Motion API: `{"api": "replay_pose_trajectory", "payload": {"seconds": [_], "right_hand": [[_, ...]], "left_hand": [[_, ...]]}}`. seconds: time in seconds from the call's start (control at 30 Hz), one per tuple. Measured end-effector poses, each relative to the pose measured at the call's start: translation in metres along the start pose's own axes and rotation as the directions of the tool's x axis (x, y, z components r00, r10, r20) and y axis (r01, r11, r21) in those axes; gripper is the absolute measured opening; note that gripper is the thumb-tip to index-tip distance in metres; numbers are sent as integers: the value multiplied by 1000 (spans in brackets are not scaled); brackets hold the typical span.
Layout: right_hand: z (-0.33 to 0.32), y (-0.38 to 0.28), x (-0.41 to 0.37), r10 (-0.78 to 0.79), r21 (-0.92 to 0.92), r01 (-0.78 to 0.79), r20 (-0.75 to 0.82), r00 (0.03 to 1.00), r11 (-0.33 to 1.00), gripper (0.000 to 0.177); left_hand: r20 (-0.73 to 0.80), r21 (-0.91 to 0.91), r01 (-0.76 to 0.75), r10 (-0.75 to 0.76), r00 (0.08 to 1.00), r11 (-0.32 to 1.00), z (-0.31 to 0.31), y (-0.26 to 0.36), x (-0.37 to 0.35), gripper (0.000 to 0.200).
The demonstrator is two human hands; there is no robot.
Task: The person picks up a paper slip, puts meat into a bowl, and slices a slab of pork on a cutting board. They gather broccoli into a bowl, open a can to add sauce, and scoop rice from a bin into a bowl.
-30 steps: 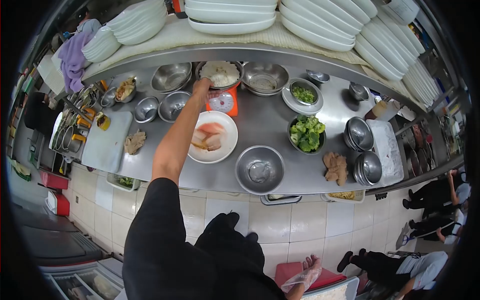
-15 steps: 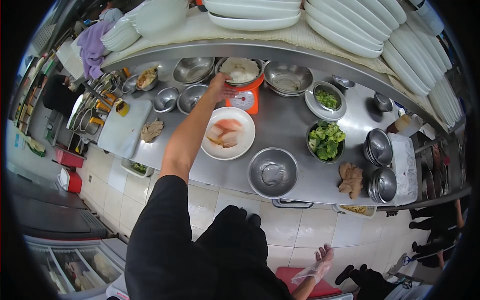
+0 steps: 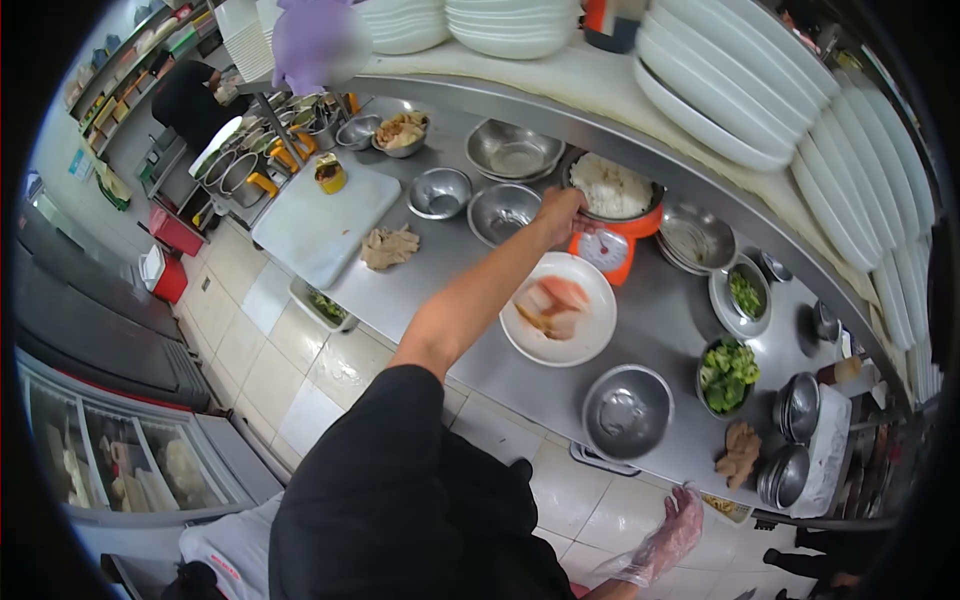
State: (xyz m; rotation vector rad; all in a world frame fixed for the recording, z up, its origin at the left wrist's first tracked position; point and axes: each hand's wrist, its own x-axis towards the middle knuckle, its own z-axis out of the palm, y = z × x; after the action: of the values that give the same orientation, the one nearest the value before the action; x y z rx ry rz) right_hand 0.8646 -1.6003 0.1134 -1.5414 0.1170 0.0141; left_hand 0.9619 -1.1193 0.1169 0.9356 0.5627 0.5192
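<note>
My left hand (image 3: 566,216) is bare and closed on the near left edge of a metal bowl of white food (image 3: 612,186), its thumb at the rim. That bowl sits on an orange dial scale (image 3: 604,250). Just in front of the scale lies a white plate (image 3: 590,335) with pink and pale slices. My right hand (image 3: 672,535), in a clear glove, hangs beyond the counter's front edge, holding nothing, its fingers apart. An empty metal bowl (image 3: 628,412) stands on the counter above it.
Stacked white dishes (image 3: 730,90) fill the shelf above. Leafy greens (image 3: 729,376) and ginger (image 3: 739,454) are to the right. A white cutting board (image 3: 325,215) lies left. Another person (image 3: 190,105) stands at the upper left.
The view has swung left, so the counter appears shifted right and tilted. My left hand has closed on the bowl's edge from a more open pose. My right hand appears higher in view.
</note>
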Motion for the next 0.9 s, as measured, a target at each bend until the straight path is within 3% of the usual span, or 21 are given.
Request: {"api": "replay_pose_trajectory", "payload": {"seconds": [0.1,0.2,0.27,0.33,0.37,0.43,0.57,0.7,0.77,0.8,0.83,0.87,0.9], "right_hand": [[75,-4,-23,-1,-50,10,174,985,999,32],[158,9,-49,23,-64,-5,293,956,998,33],[227,14,-71,62,-30,-54,508,859,998,26],[295,27,-96,79,-33,-75,634,769,997,20],[344,28,-118,82,-38,-75,634,769,996,20],[395,28,-146,129,-4,-199,772,622,980,17],[453,52,-173,169,-56,-211,803,572,976,19],[495,74,-184,302,-220,-217,805,510,951,24],[510,85,-185,372,-294,-231,787,492,928,26],[518,90,-185,374,-289,-241,786,492,926,27],[527,97,-184,373,-279,-255,782,499,926,28],[533,111,-183,375,-270,-268,766,522,925,28],[538,127,-179,352,-294,-194,756,552,936,30]], "left_hand": [[70,-37,7,-4,998,999,-61,26,-16,36],[-97,0,5,-5,995,1000,-138,67,-43,33],[-199,52,-12,23,980,999,-199,92,-58,33],[-268,125,-26,59,962,992,-267,117,-69,37],[-302,158,-44,90,949,986,-316,133,-66,39],[-349,158,-26,81,933,987,-375,137,-60,39],[-418,130,40,18,908,991,-450,145,-55,40],[-426,71,102,-62,903,992,-483,154,-54,38],[-318,336,391,-287,903,857,-496,192,-72,35],[-319,522,298,-141,937,799,-516,207,-74,35],[-414,658,248,67,908,711,-544,220,-62,31],[-376,838,199,273,886,508,-561,238,-48,30],[-550,755,272,351,758,596,-564,257,-24,31]]}}
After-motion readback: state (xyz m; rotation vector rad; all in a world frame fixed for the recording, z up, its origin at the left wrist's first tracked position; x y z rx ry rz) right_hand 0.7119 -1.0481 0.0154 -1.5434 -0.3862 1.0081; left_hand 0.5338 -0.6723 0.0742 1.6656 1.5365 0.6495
